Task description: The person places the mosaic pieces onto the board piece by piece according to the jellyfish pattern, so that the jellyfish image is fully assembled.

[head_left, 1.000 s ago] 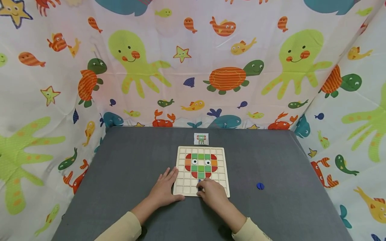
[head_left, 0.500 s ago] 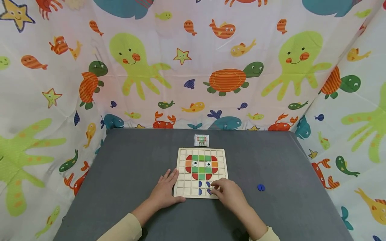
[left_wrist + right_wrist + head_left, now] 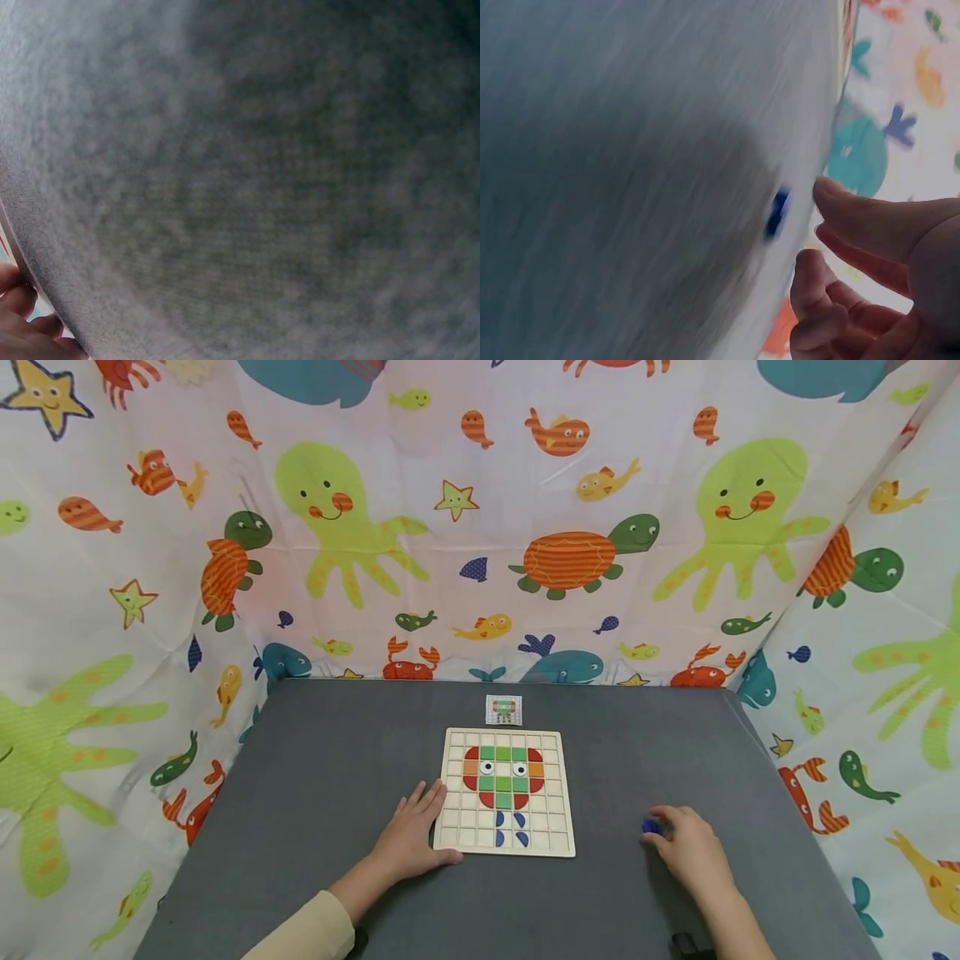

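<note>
A square wooden grid board (image 3: 551, 818) lies on the table, bearing a face of red, orange and green tiles (image 3: 502, 783) with two googly-eye pieces (image 3: 487, 767). Several blue half-disc tiles (image 3: 500, 819) sit in squares below the face. My left hand (image 3: 408, 837) rests at the board's left edge, fingers straight along it and thumb near the front corner. Far right of the board, my right hand (image 3: 696, 852) reaches over loose blue tiles (image 3: 651, 827). In the right wrist view its thumb and fingers (image 3: 847, 210) stand apart, and the blurred blue tiles (image 3: 778, 214) lie beyond them.
A small picture card (image 3: 503, 710) with a similar tile figure lies just behind the board. Grey cloth covers the table (image 3: 352, 735). A sea-animal curtain (image 3: 450, 577) hangs behind and on both sides. The left wrist view is mostely blurred grey cloth.
My right hand has moved off the board to the right, over to the loose blue tiles, leaving blue half-discs in the squares below the face. My left hand has stayed at the board's edge.
</note>
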Tool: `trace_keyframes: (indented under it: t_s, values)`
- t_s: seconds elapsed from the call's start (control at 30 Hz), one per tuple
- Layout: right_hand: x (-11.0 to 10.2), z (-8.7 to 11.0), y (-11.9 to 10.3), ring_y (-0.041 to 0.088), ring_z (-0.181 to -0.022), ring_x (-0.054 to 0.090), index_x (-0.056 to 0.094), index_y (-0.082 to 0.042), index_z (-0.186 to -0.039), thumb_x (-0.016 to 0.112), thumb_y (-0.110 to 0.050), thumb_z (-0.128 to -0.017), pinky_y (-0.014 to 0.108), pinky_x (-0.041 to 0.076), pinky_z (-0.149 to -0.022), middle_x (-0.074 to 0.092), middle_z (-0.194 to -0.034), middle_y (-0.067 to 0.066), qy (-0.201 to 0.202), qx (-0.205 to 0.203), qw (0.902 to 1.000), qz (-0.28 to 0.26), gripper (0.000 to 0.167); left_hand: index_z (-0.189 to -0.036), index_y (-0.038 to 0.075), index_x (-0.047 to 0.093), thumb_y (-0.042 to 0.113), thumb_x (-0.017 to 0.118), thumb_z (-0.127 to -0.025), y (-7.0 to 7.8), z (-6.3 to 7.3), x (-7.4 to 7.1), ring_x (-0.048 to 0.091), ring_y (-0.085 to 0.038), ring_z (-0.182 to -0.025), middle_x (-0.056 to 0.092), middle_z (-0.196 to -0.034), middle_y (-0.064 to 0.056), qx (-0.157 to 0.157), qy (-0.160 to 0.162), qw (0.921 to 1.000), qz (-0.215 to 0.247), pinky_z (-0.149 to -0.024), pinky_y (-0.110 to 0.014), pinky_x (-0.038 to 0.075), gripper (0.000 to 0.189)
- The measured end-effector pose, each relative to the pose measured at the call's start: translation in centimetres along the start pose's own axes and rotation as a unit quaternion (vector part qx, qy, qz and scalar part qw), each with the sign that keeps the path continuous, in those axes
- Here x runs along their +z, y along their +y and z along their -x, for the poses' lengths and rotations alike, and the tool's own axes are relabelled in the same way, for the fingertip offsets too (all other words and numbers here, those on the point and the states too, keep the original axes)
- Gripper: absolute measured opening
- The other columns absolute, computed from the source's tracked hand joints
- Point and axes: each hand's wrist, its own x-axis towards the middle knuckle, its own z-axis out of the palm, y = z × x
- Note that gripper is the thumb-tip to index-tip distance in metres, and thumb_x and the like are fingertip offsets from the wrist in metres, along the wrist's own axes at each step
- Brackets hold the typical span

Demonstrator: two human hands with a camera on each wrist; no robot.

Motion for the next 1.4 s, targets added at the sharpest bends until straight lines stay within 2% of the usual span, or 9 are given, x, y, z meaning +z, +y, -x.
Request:
trace_keyframes:
  t_s: [0.1, 0.17, 0.33, 0.5, 0.73, 0.9, 1.07, 1.23, 1.4]
  values:
    - [-0.6, -0.1, 1.9, 0.024, -0.08, 0.067, 0.065, 0.002, -0.128, 0.081, -0.013, -0.084, 0.048, 0.053, -0.07, 0.058, -0.121, 0.03, -0.024, 0.014, 0.9996, -0.002, 0.049, -0.16, 0.008, 0.028, 0.065, 0.08, -0.075, 0.1, 0.0, -0.1, 0.016, -0.035, -0.156, 0.026, -0.167, -0.008, 0.0, 0.001, 1.0, 0.0, -0.121, -0.062, 0.019, 0.115]
    - [-0.7, -0.2, 2.8, 0.023, -0.08, 0.067, 0.065, 0.003, -0.127, 0.08, -0.01, -0.084, 0.047, 0.054, -0.071, 0.057, -0.121, 0.03, -0.033, 0.012, 0.9994, -0.003, 0.047, -0.16, 0.008, 0.028, 0.064, 0.08, -0.075, 0.1, 0.0, -0.1, 0.016, -0.035, -0.156, 0.026, -0.167, -0.008, 0.0, 0.002, 1.0, -0.001, -0.122, -0.062, 0.019, 0.114]
    - [-0.6, -0.5, 3.7, 0.017, -0.075, 0.064, 0.073, 0.001, -0.114, 0.081, -0.01, -0.083, 0.042, 0.053, -0.068, 0.065, -0.106, 0.021, -0.023, -0.002, 0.9997, -0.007, 0.034, -0.16, 0.008, 0.029, 0.064, 0.08, -0.075, 0.2, 0.0, -0.1, 0.017, -0.035, -0.156, 0.026, -0.167, -0.008, -0.001, 0.002, 1.0, -0.004, -0.121, -0.062, 0.02, 0.114]
    - [-0.3, -0.8, 3.9, 0.014, -0.074, 0.063, 0.075, -0.004, -0.113, 0.083, -0.013, -0.082, 0.038, 0.052, -0.067, 0.068, -0.099, 0.012, -0.027, -0.007, 0.9994, -0.02, 0.033, -0.16, 0.008, 0.029, 0.064, 0.079, -0.075, 0.2, 0.1, -0.1, 0.017, -0.036, -0.156, 0.026, -0.167, -0.008, 0.002, 0.001, 1.0, 0.0, -0.121, -0.062, 0.02, 0.114]
    - [0.0, -1.3, 3.8, 0.015, -0.078, 0.063, 0.078, -0.008, -0.107, 0.082, -0.018, -0.084, 0.037, 0.052, -0.067, 0.068, -0.096, 0.007, -0.043, 0.003, 0.9988, -0.025, 0.025, -0.16, 0.009, 0.029, 0.064, 0.079, -0.075, 0.2, 0.1, 0.0, 0.017, -0.035, -0.156, 0.026, -0.167, -0.008, -0.001, 0.002, 1.0, -0.004, -0.121, -0.062, 0.02, 0.114]
    - [0.2, -1.4, 3.8, 0.013, -0.076, 0.063, 0.076, -0.007, -0.11, 0.083, -0.017, -0.083, 0.037, 0.052, -0.067, 0.07, -0.095, 0.006, -0.042, -0.002, 0.9988, -0.026, 0.029, -0.16, 0.009, 0.029, 0.065, 0.079, -0.074, 0.1, 0.0, 0.0, 0.017, -0.035, -0.156, 0.026, -0.167, -0.007, -0.003, 0.0, 1.0, -0.007, -0.122, -0.061, 0.02, 0.114]
    - [0.4, -1.4, 3.9, 0.012, -0.074, 0.06, 0.078, -0.006, -0.108, 0.083, -0.012, -0.082, 0.034, 0.05, -0.066, 0.069, -0.096, 0.006, -0.035, -0.027, 0.9987, -0.025, 0.027, -0.16, 0.009, 0.028, 0.066, 0.079, -0.074, 0.0, -0.1, 0.0, 0.017, -0.035, -0.156, 0.026, -0.167, -0.008, -0.001, -0.001, 1.0, -0.009, -0.121, -0.062, 0.02, 0.115]
    - [0.3, -1.4, 3.8, 0.013, -0.072, 0.06, 0.077, -0.004, -0.101, 0.083, -0.013, -0.083, 0.035, 0.049, -0.065, 0.067, -0.088, 0.004, -0.032, -0.024, 0.9988, -0.028, 0.021, -0.16, 0.009, 0.028, 0.066, 0.079, -0.075, 0.0, -0.1, 0.1, 0.017, -0.035, -0.156, 0.026, -0.167, -0.008, 0.001, 0.0, 1.0, -0.01, -0.121, -0.062, 0.021, 0.115]
    - [0.2, -1.3, 3.7, 0.013, -0.067, 0.061, 0.073, 0.001, -0.103, 0.081, -0.015, -0.085, 0.035, 0.049, -0.062, 0.068, -0.078, 0.0, -0.014, -0.019, 0.9992, -0.031, 0.025, -0.16, 0.009, 0.028, 0.065, 0.079, -0.074, -0.1, -0.1, 0.2, 0.017, -0.035, -0.156, 0.026, -0.167, -0.007, -0.001, 0.002, 1.0, -0.009, -0.121, -0.062, 0.021, 0.114]
